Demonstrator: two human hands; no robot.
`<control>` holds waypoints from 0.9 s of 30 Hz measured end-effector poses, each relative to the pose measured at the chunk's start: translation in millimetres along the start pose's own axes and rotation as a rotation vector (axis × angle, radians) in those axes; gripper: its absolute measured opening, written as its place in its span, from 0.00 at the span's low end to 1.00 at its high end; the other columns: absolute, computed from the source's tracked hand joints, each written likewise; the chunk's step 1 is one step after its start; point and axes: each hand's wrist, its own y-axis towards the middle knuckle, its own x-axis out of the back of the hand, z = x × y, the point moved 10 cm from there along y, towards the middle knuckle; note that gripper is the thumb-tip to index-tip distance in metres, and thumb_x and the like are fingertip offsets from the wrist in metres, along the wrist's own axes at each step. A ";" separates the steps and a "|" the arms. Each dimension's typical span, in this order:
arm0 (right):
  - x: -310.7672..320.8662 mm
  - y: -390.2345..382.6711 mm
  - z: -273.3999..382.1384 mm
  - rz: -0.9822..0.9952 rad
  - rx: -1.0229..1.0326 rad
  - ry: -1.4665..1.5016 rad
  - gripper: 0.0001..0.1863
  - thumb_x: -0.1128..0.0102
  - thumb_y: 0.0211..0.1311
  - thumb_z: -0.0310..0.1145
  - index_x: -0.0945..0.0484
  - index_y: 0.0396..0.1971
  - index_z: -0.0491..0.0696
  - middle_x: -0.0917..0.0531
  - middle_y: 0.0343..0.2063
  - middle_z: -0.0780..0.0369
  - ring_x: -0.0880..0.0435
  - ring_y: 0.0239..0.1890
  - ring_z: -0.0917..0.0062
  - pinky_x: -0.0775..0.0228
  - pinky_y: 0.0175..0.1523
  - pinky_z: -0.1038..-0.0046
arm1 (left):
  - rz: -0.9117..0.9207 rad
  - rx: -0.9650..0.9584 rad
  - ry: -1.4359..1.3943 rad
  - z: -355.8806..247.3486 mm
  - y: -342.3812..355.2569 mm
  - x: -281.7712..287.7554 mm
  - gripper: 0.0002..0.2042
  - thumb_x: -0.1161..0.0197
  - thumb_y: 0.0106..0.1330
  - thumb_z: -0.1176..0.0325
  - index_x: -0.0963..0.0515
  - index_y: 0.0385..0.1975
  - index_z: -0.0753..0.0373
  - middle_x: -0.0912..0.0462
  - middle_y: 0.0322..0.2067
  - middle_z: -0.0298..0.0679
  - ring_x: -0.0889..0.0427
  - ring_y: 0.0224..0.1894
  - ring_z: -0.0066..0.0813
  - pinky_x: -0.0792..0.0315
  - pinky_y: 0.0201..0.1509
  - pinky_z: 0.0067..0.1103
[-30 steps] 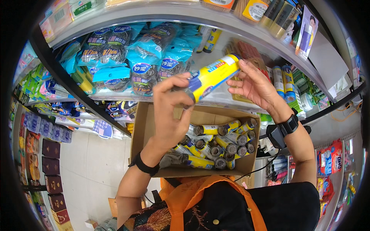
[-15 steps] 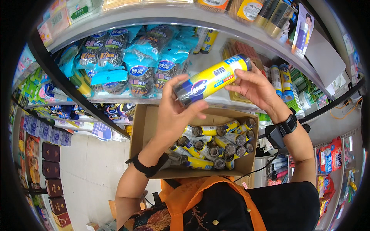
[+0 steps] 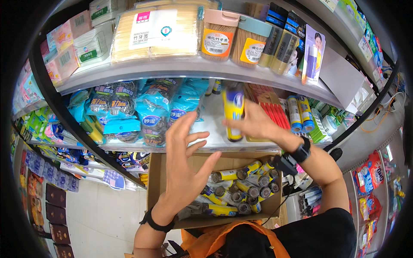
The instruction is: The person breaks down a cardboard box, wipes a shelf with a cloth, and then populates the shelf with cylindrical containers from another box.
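My right hand (image 3: 258,124) grips a roll (image 3: 233,112) with a yellow and dark blue wrapper, its fingers around the right side. The roll stands nearly upright over the middle shelf (image 3: 211,127), slightly blurred; whether it touches the shelf I cannot tell. My left hand (image 3: 183,165) is raised over the left part of the cardboard box (image 3: 155,178), fingers spread and holding nothing. In the box below lie several similar yellow rolls (image 3: 247,187) with dark hollow ends. Two more upright rolls (image 3: 216,87) show farther back on the shelf, partly hidden.
Blue bags of steel wool scrubbers (image 3: 150,122) fill the shelf's left side. Right of the held roll are red-striped goods (image 3: 275,112) and two blue-and-yellow rolls (image 3: 306,114). The upper shelf edge (image 3: 172,77), with toothpick jars (image 3: 218,36) on it, overhangs the middle shelf.
My left hand has let go of the roll and opened. My right hand has turned the roll from slanting sideways to nearly upright over the shelf. The view has tilted up.
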 end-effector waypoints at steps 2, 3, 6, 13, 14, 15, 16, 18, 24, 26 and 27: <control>-7.9 20.8 -51.1 0.019 -0.336 0.309 0.26 0.32 0.54 0.41 0.26 0.48 0.40 0.18 0.40 0.55 0.16 0.39 0.71 0.20 0.29 0.74 | 0.083 0.005 0.051 9.3 -12.7 3.4 0.28 0.36 0.56 0.84 0.34 0.59 0.66 0.39 0.61 0.46 0.22 0.53 0.35 0.23 0.54 0.27; -6.0 31.5 -61.2 -0.059 -0.359 0.436 0.24 0.33 0.57 0.38 0.27 0.49 0.41 0.19 0.42 0.58 0.18 0.41 0.76 0.19 0.26 0.78 | 0.166 0.001 0.112 13.8 -18.2 -2.2 0.27 0.36 0.57 0.83 0.33 0.58 0.66 0.39 0.60 0.46 0.22 0.51 0.35 0.22 0.53 0.27; 7.5 67.0 -81.2 -0.250 -0.378 0.433 0.26 0.33 0.56 0.36 0.28 0.51 0.39 0.19 0.41 0.56 0.18 0.40 0.74 0.18 0.28 0.76 | 0.139 0.055 0.086 14.0 -26.3 4.2 0.20 0.37 0.59 0.82 0.28 0.52 0.69 0.35 0.58 0.46 0.20 0.50 0.35 0.22 0.53 0.26; 17.1 142.3 -156.5 -0.441 -0.486 0.315 0.31 0.31 0.53 0.30 0.33 0.56 0.37 0.18 0.37 0.56 0.17 0.31 0.74 0.18 0.27 0.76 | 0.094 0.169 0.101 19.7 -43.5 29.6 0.16 0.41 0.62 0.82 0.28 0.50 0.69 0.34 0.57 0.45 0.21 0.51 0.32 0.23 0.54 0.25; 18.7 149.2 -161.3 -0.445 -0.487 0.282 0.31 0.31 0.53 0.30 0.33 0.55 0.37 0.18 0.37 0.55 0.17 0.31 0.74 0.18 0.27 0.76 | 0.092 0.173 0.099 22.0 -45.6 33.1 0.16 0.41 0.62 0.82 0.28 0.50 0.69 0.34 0.57 0.45 0.21 0.51 0.32 0.23 0.54 0.25; 16.6 152.4 -163.6 -0.440 -0.488 0.246 0.31 0.31 0.53 0.30 0.33 0.55 0.37 0.18 0.37 0.55 0.17 0.31 0.74 0.18 0.27 0.76 | 0.060 0.173 0.100 23.2 -49.4 40.5 0.15 0.42 0.63 0.82 0.28 0.50 0.69 0.34 0.57 0.45 0.21 0.51 0.32 0.23 0.54 0.24; 16.9 155.5 -165.6 -0.439 -0.485 0.209 0.31 0.31 0.53 0.30 0.33 0.55 0.37 0.18 0.37 0.55 0.17 0.31 0.74 0.18 0.27 0.76 | 0.029 0.172 0.101 24.2 -52.0 47.7 0.14 0.42 0.64 0.81 0.28 0.50 0.69 0.34 0.56 0.45 0.21 0.50 0.31 0.24 0.53 0.24; 16.6 160.5 -166.3 -0.434 -0.471 0.134 0.30 0.31 0.53 0.30 0.33 0.55 0.36 0.18 0.36 0.55 0.17 0.30 0.74 0.18 0.28 0.77 | 0.015 0.195 0.119 25.8 -56.9 59.7 0.14 0.42 0.64 0.81 0.28 0.50 0.69 0.34 0.56 0.45 0.21 0.50 0.30 0.24 0.53 0.24; 18.8 163.4 -169.2 -0.400 -0.374 -0.170 0.30 0.32 0.53 0.29 0.32 0.54 0.35 0.18 0.36 0.55 0.16 0.29 0.73 0.18 0.28 0.77 | -0.044 0.235 0.188 36.5 -65.0 79.0 0.10 0.43 0.66 0.80 0.25 0.46 0.70 0.28 0.53 0.45 0.21 0.47 0.28 0.25 0.52 0.23; 9.1 163.7 -176.3 -0.361 -0.353 -0.245 0.29 0.32 0.53 0.29 0.32 0.54 0.35 0.18 0.36 0.55 0.16 0.29 0.73 0.18 0.28 0.77 | -0.029 0.277 0.170 44.0 -65.8 75.6 0.10 0.44 0.66 0.81 0.25 0.46 0.69 0.28 0.53 0.44 0.22 0.49 0.28 0.25 0.52 0.22; 21.8 173.0 -162.9 -0.378 -0.315 -0.273 0.29 0.32 0.53 0.29 0.32 0.53 0.34 0.18 0.36 0.55 0.16 0.29 0.73 0.18 0.28 0.77 | -0.046 0.293 0.114 43.6 -58.3 75.4 0.10 0.44 0.65 0.82 0.25 0.46 0.69 0.29 0.53 0.43 0.24 0.51 0.27 0.25 0.53 0.21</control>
